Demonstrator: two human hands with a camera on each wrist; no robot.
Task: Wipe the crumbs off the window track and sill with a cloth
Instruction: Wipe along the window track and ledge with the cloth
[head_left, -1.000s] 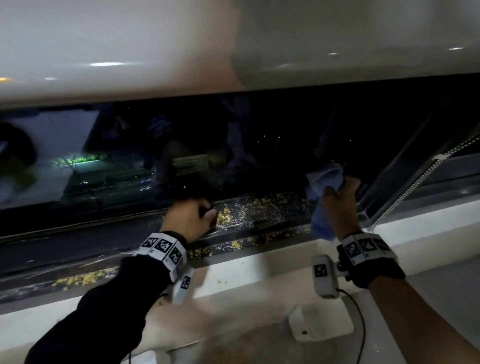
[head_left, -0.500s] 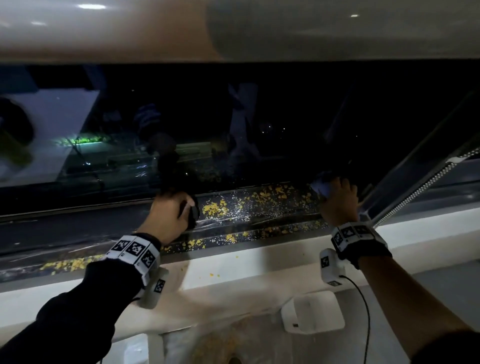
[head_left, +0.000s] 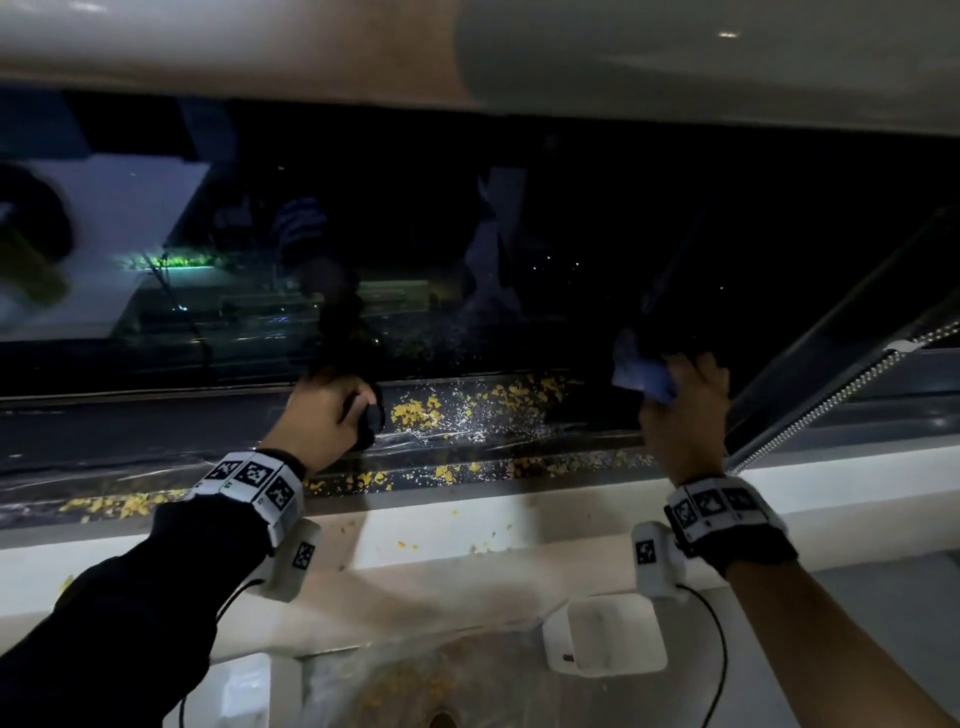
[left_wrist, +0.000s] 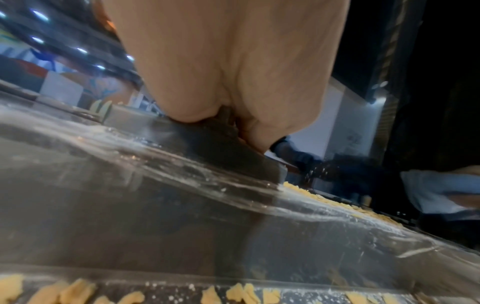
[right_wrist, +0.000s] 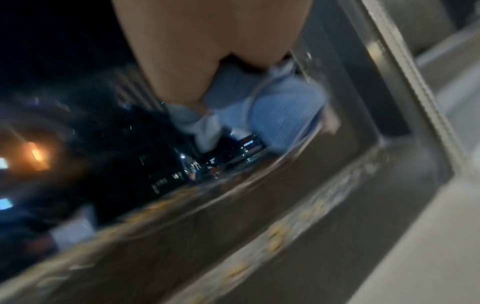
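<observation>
Yellow crumbs (head_left: 415, 413) lie scattered on the dark window track (head_left: 156, 431), and a few lie on the white sill (head_left: 519, 525). My right hand (head_left: 685, 415) grips a bunched blue cloth (head_left: 641, 376) at the right end of the track, close to the glass. The right wrist view shows the cloth (right_wrist: 272, 115) bulging from under the palm (right_wrist: 207, 41), blurred. My left hand (head_left: 332, 415) holds a dark object (head_left: 370, 415) on the track, just left of the thickest crumbs. In the left wrist view that dark object (left_wrist: 221, 148) sits under the hand (left_wrist: 233, 72), touching the track.
An angled window sash (head_left: 831, 338) and a bead chain (head_left: 831, 400) stand right of the right hand. The dark glass pane (head_left: 467, 260) rises behind the track. Below the sill are a white box (head_left: 605, 636) and a crumb-strewn clear sheet (head_left: 415, 686).
The cloth hung loose above and below the right hand a second ago; now it is bunched in the hand near the glass. The left hand has stayed by the crumbs.
</observation>
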